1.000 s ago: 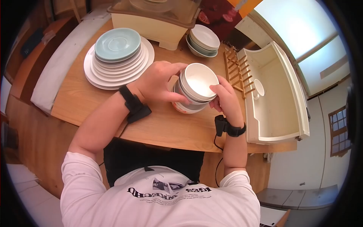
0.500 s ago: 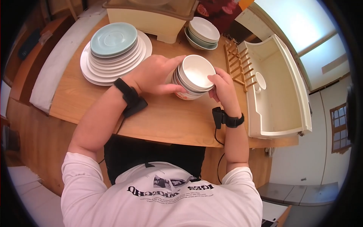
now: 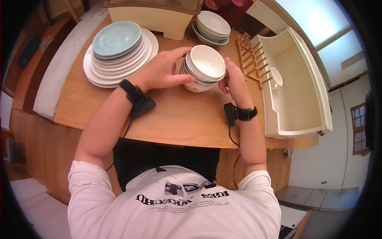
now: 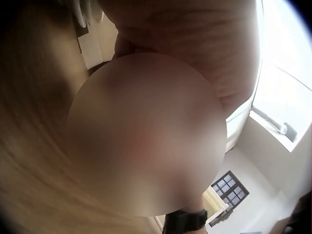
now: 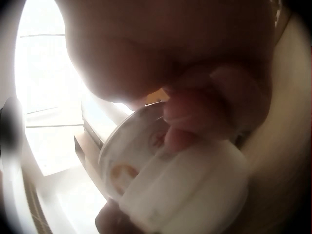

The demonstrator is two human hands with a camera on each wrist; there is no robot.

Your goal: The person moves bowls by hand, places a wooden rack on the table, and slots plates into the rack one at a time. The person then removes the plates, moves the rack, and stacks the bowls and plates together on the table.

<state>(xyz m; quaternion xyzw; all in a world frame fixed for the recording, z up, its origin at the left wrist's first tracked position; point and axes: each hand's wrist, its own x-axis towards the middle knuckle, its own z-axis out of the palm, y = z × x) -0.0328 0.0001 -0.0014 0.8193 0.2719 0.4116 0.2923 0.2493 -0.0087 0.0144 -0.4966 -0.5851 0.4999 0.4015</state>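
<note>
Several small white bowls (image 3: 207, 63) are nested in a stack tilted toward the person in the head view. The lowest has an orange-red pattern. My left hand (image 3: 161, 72) grips the stack from the left, thumb in front and forefinger near the far rim. On the right side my right hand (image 3: 235, 81) holds the bowls at their rims. In the right wrist view, curled fingers (image 5: 195, 117) press against a plain white bowl (image 5: 195, 190), with a patterned bowl (image 5: 129, 151) behind it. A large blurred patch hides the bowls in the left wrist view, where the palm (image 4: 195, 44) shows.
Left stands a plate stack (image 3: 92, 73), topped by a pale blue plate (image 3: 117, 38). Larger bowls (image 3: 213, 24) are stacked at the back, beside a lidded bin (image 3: 153, 22). Right are a wooden peg rack (image 3: 251, 59) and a cream tub (image 3: 296, 87) containing a white cup (image 3: 275, 77).
The whole head view has shifted, so the table and bowls appear higher. My right thumb has moved from inside the top bowl's rim to its outer side. My left hand keeps its grip.
</note>
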